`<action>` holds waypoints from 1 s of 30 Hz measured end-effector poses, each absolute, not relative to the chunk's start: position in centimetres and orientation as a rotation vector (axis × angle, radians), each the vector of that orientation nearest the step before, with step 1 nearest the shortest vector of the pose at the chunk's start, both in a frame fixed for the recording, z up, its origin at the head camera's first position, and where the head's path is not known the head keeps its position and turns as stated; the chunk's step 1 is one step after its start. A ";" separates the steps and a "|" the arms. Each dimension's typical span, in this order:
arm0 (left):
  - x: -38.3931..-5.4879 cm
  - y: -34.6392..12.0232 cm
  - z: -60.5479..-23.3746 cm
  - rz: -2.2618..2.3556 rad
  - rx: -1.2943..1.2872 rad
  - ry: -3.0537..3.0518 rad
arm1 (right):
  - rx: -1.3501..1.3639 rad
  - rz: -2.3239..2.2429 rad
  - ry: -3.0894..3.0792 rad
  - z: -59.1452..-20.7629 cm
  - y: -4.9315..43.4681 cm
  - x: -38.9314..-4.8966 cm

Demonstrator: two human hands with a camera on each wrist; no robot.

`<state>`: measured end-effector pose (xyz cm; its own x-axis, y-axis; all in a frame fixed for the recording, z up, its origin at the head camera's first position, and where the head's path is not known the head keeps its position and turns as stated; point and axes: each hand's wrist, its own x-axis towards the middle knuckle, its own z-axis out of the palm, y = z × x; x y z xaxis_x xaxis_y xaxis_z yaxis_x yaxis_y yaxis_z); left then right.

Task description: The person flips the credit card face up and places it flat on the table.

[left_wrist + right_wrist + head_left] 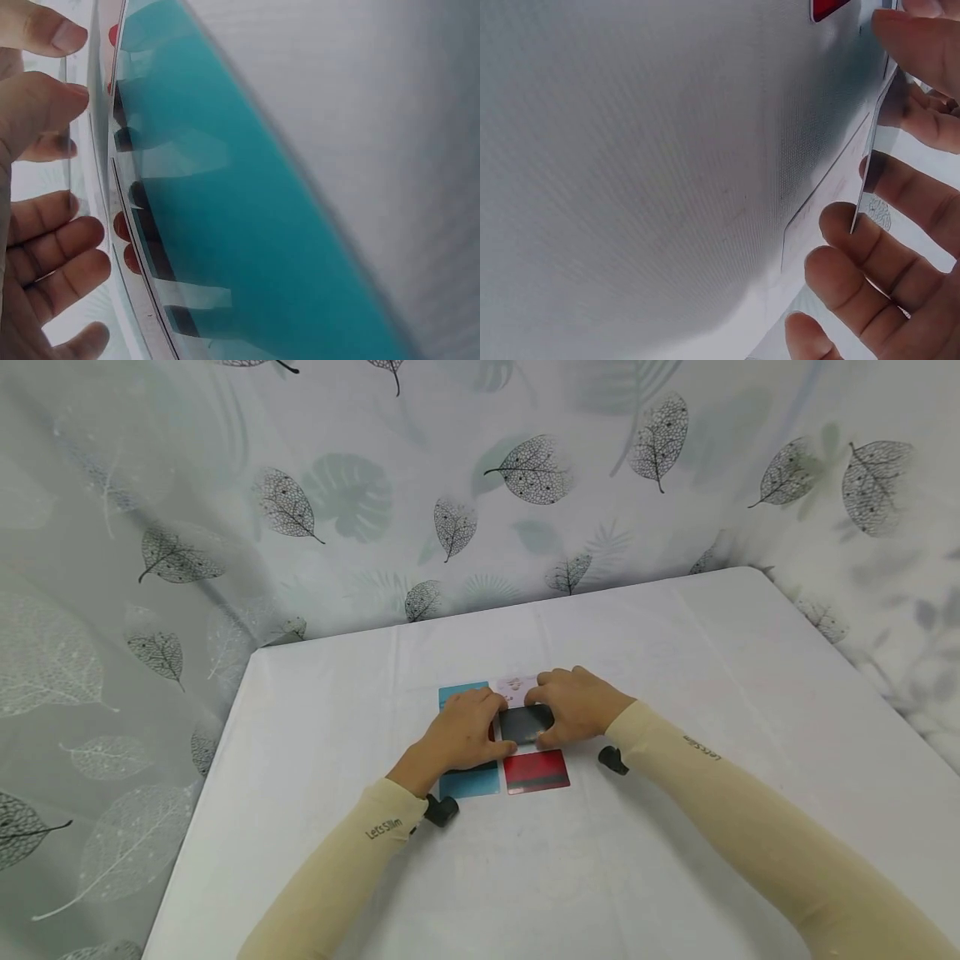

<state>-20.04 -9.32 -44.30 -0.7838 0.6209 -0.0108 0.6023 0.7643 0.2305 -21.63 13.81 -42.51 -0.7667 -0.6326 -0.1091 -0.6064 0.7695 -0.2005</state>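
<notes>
A dark, glossy card (527, 725) is held between the two hands, low over the white table. My left hand (463, 731) holds its left end, thumb at the near edge and fingertips at the far edge. From the other side, my right hand (579, 707) grips the right end between thumb and fingers. In the right wrist view the card (871, 154) shows nearly edge-on, with the right fingers (911, 191) around it. Around the hands lie a red card (537, 772) with a dark stripe, a pale patterned card (517, 690) and a blue card (470, 782).
Another blue card (462, 688) lies at the far left, partly behind the left hand. Beneath that hand, another card is mostly hidden. A white cloth covers the table (675, 843). Leaf-printed curtains (360, 502) stand along its back and sides.
</notes>
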 end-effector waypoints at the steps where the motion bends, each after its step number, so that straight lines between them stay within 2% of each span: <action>1: -20.1 -9.3 -44.3 0.335 1.000 2.870 | -0.996 -0.226 2.800 -42.5 13.8 -21.6; 30: -20.4 -9.4 -44.1 0.501 1.108 2.871 | -1.124 -0.400 2.870 -42.6 13.5 -21.6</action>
<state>-20.35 -9.39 -44.10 -0.7471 0.6582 0.0927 0.6507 0.6958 0.3039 -21.58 13.46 -42.58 -0.7380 -0.6720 0.0617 -0.6633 0.7054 -0.2499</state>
